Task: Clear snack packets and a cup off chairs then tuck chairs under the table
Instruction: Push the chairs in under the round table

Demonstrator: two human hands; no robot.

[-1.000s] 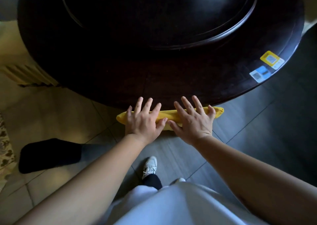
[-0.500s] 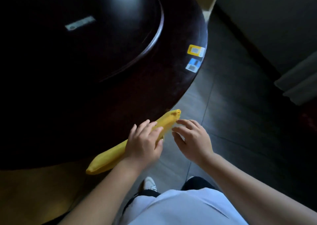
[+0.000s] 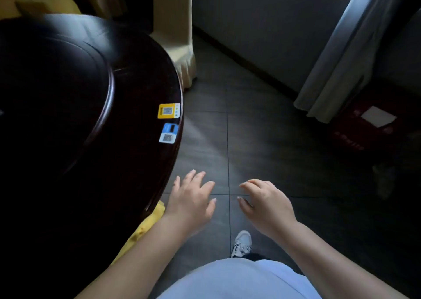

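Note:
The dark round table fills the left side, with a raised turntable in its middle. A chair's yellow-covered back pokes out from under the table edge, mostly hidden beneath it and behind my left forearm. My left hand hovers just right of that chair back, fingers spread, holding nothing. My right hand hangs over the dark tiled floor, fingers loosely curled and empty. Another chair with a cream cover stands at the table's far side. No snack packets or cup show.
Two stickers, yellow and blue, sit on the table rim. A grey curtain hangs at the right above a dark red crate. Dark floor tiles stretch between table and wall. My white shoe is below.
Both hands have come off the yellow chair back and now hang free. My view has swung right, so the table has shifted left and the floor and curtain have appeared.

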